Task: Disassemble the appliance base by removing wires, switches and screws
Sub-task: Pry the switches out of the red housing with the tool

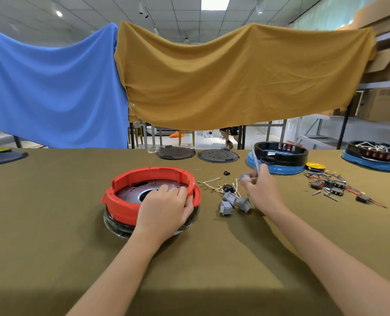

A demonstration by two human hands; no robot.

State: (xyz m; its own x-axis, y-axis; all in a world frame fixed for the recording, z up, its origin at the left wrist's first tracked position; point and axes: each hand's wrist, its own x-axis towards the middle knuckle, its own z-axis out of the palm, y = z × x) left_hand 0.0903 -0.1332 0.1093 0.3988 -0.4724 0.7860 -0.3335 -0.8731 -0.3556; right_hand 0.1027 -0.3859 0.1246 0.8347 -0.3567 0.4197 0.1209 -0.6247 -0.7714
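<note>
Two bare forearms reach in from the near edge over the olive-brown table cloth (52, 224). Left hand (164, 208) lies over the near right rim of the red appliance base (130, 192), fingers curled onto the metal plate (132, 190) inside and thumb pressed against the outer wall. That base is a round red plastic ring with notched walls, sitting near the table's middle on a dark round part whose edge shows beneath it; the hand hides part of the plate's central opening.

Right hand (260, 188), raised just right of the base, pinches a small grey switch (245, 177) in its fingertips and also holds a thin pale tool (255, 159) pointing up; the tool's kind is too blurred to tell. Below the hand lie loose grey switches (232, 202) with white wires (210, 181). Farther right is a heap of dark switches and coloured wires (335, 185). Along the far edge stand two dark round plates (197, 153) and two black-and-blue bases (280, 159), the right one cut off by the frame.
</note>
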